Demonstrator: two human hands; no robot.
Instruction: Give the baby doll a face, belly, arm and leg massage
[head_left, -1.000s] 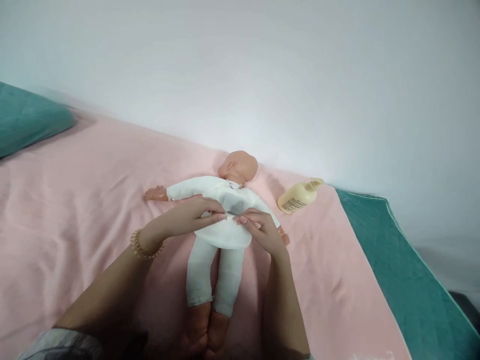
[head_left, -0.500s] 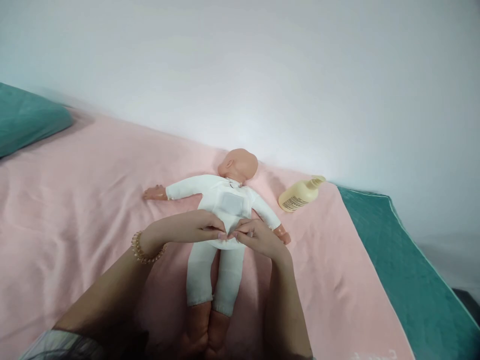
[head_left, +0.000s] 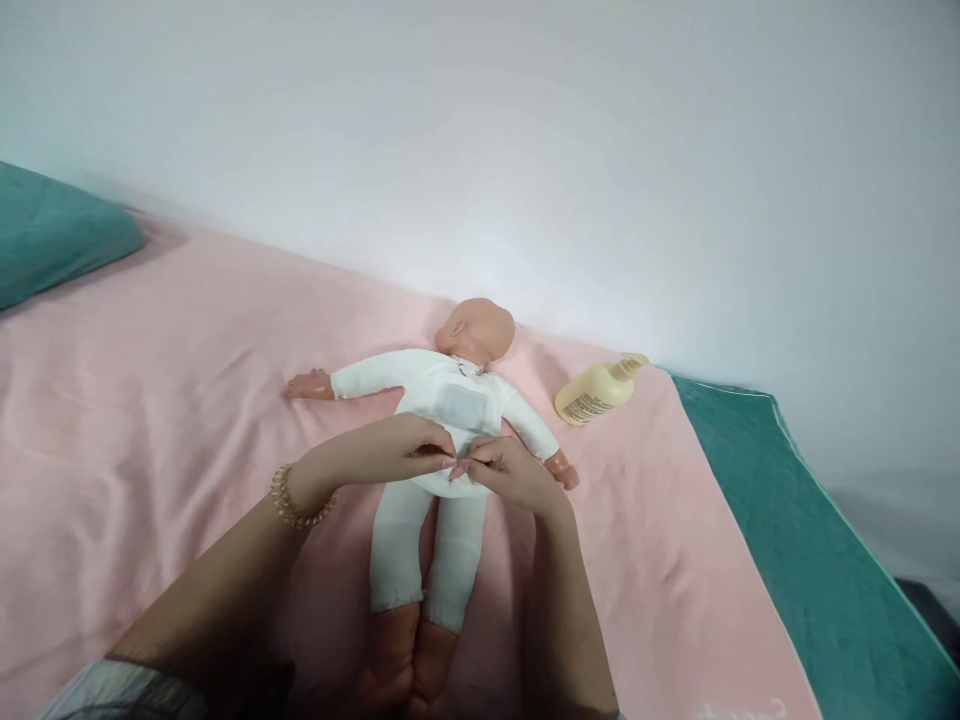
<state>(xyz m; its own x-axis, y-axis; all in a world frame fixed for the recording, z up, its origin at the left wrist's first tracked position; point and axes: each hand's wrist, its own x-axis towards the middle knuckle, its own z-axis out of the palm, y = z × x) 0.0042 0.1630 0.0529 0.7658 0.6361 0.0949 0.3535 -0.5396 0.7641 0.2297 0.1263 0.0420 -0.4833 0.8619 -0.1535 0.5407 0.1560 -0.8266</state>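
A baby doll (head_left: pixel 420 380) with a white cloth body lies on its back, its bald head turned to the left and its arms spread. On its chest is a pale grey rectangular patch (head_left: pixel 465 407). Over the doll's lower belly, my left hand (head_left: pixel 409 448) is closed in a pinch, a beaded bracelet on its wrist. My right hand (head_left: pixel 506 470) pinches right beside it, the fingertips of both meeting. Whatever the fingertips hold is too small to make out.
A pale yellow pump bottle (head_left: pixel 596 392) lies tilted right of the doll. Under both is a wrinkled pink sheet (head_left: pixel 187 400). Green fabric shows at the right (head_left: pixel 787 500) and a green pillow (head_left: pixel 64 235) at the far left. A white wall stands behind.
My left hand has shifted slightly to the right, and the fingertips of both hands are a little closer together. The doll and the bottle lie as before.
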